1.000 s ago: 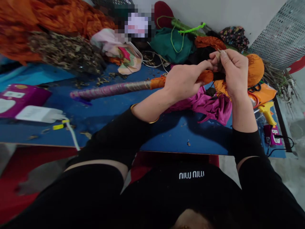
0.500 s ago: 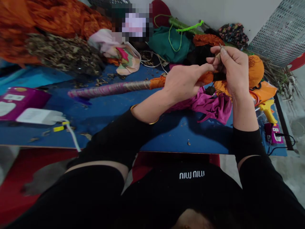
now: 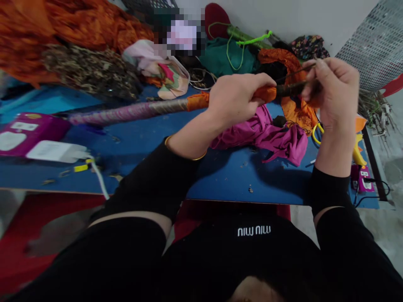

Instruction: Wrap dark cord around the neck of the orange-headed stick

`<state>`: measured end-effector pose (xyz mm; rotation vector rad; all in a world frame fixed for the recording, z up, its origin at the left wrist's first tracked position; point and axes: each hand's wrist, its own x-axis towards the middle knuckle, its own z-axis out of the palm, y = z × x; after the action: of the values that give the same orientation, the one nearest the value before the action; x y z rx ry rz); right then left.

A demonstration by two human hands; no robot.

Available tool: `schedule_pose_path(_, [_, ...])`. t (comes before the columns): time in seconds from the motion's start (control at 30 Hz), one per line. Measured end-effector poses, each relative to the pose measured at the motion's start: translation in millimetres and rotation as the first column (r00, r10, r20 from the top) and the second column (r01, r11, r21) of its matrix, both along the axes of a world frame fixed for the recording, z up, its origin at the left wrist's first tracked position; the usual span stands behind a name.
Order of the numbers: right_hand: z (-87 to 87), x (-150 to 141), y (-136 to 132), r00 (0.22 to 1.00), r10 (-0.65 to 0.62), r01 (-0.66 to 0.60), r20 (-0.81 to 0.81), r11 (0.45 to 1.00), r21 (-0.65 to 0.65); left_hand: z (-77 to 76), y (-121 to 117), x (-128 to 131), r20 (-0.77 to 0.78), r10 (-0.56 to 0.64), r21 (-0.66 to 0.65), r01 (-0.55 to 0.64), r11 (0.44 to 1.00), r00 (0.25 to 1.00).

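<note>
My left hand (image 3: 234,100) is wrapped round a long stick (image 3: 132,111) that is bound in pink and silver tape with an orange cloth band near my grip. The stick lies slanted over the blue table (image 3: 151,147). My right hand (image 3: 335,90) is closed in a pinch on a thin dark twig or strand (image 3: 291,86) that runs from the stick's dark tip. Under my hands lie a crumpled magenta cloth (image 3: 267,134) and an orange cloth (image 3: 296,105).
Piles of orange fabric (image 3: 72,29), dried brown plant matter (image 3: 91,71), a teal cloth (image 3: 228,56) and green cord sit at the table's back. A purple box (image 3: 28,130) and white cable lie left. A yellow glue gun (image 3: 359,151) and a plugged adapter sit at right, by a metal mesh panel (image 3: 371,46).
My right hand has pulled away to the right, drawing the thin dark strand out from the stick's tip. The left hand shifted slightly left along the stick, which tilted a little.
</note>
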<state>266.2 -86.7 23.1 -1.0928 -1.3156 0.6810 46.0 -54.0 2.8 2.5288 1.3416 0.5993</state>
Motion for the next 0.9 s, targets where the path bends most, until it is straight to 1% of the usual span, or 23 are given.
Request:
schedule_pose_path(0.03, [6.0,8.9,-5.1,1.000,-0.016,0.016,0.015,0.999,0.028,1.6,2.6,-4.5,0.021,0.022,-0.004,-0.021,1.000,1.000])
schedule_pose_path(0.1, [16.1,29.1,-13.1,0.996,-0.055,0.048,0.076,0.995,0.090,3.4,9.0,-13.4,0.086,0.023,-0.029,-0.021,0.999,0.996])
schedule_pose_path(0.13, [19.8,39.5,-15.2,0.991,-0.076,0.063,0.108,0.991,0.115,3.2,12.8,-17.3,0.132,-0.005,-0.048,0.012,0.999,0.991])
schedule_pose_path(0.2, [23.3,59.2,-13.8,0.982,-0.135,0.115,0.131,0.982,0.152,0.6,21.3,-23.4,0.241,-0.090,-0.085,0.113,0.990,0.966])
schedule_pose_path(0.27, [20.1,76.6,-3.5,0.975,-0.207,0.191,0.082,0.966,0.172,-3.5,29.4,-27.1,0.339,-0.152,-0.122,0.203,0.971,0.929])
schedule_pose_path(0.33, [9.2,91.4,14.6,0.956,-0.293,0.289,-0.006,0.937,0.196,-6.5,34.8,-29.1,0.407,-0.189,-0.169,0.277,0.946,0.893])
schedule_pose_path(0.37, [1.2,97.8,25.3,0.936,-0.351,0.348,-0.024,0.911,0.221,-6.8,35.8,-29.8,0.440,-0.202,-0.195,0.313,0.930,0.875])
schedule_pose_path(0.4, [-7.9,103.1,35.8,0.912,-0.410,0.398,-0.002,0.885,0.240,-6.0,35.6,-30.5,0.475,-0.209,-0.218,0.345,0.913,0.855])
schedule_pose_path(0.47, [-26.4,109.1,53.2,0.853,-0.505,0.461,0.132,0.848,0.262,-1.5,31.5,-32.3,0.554,-0.199,-0.254,0.392,0.884,0.809])
schedule_pose_path(0.53, [-41.4,105.6,62.4,0.782,-0.546,0.480,0.300,0.835,0.268,5.7,24.2,-34.6,0.623,-0.166,-0.278,0.415,0.866,0.764])
schedule_pose_path(0.57, [-46.6,99.4,63.9,0.756,-0.546,0.475,0.362,0.837,0.271,9.3,20.3,-35.7,0.653,-0.145,-0.285,0.418,0.862,0.744])
schedule_pose_path(0.6, [-50.3,90.2,63.8,0.744,-0.522,0.449,0.417,0.853,0.267,12.4,16.8,-36.6,0.679,-0.121,-0.298,0.422,0.856,0.724])
schedule_pose_path(0.63, [-52.7,78.1,62.4,0.749,-0.469,0.394,0.468,0.883,0.255,14.7,14.1,-37.1,0.703,-0.099,-0.309,0.427,0.850,0.704])
schedule_pose_path(0.67, [-54.2,63.8,60.2,0.779,-0.382,0.306,0.497,0.924,0.231,16.1,12.2,-37.2,0.720,-0.079,-0.320,0.431,0.843,0.689])
schedule_pose_path(0.7, [-55.1,48.0,57.3,0.832,-0.261,0.184,0.489,0.962,0.201,16.5,11.4,-36.8,0.732,-0.064,-0.330,0.435,0.838,0.678])
schedule_pose_path(0.73, [-55.6,31.6,53.8,0.882,-0.096,0.026,0.461,0.987,0.156,16.1,11.5,-35.9,0.744,-0.054,-0.332,0.438,0.836,0.666])
schedule_pose_path(0.77, [-55.8,15.7,49.5,0.925,0.046,-0.110,0.376,0.982,0.151,15.1,12.3,-34.8,0.755,-0.047,-0.329,0.440,0.835,0.654])
schedule_pose_path(0.8, [-55.7,1.1,44.3,0.938,0.174,-0.227,0.301,0.962,0.150,14.0,13.7,-33.6,0.765,-0.041,-0.326,0.442,0.835,0.642])
schedule_pose_path(0.83, [-55.1,-11.4,38.0,0.926,0.264,-0.305,0.270,0.945,0.119,12.9,15.2,-32.5,0.780,-0.033,-0.323,0.446,0.835,0.626])
schedule_pose_path(0.87, [-53.9,-21.5,30.7,0.920,0.281,-0.314,0.274,0.946,0.085,12.0,16.8,-31.6,0.798,-0.021,-0.319,0.452,0.833,0.602])
schedule_pose_path(0.9, [-52.0,-29.1,22.8,0.923,0.257,-0.284,0.286,0.957,0.057,11.4,18.3,-30.9,0.815,-0.010,-0.315,0.458,0.831,0.579])
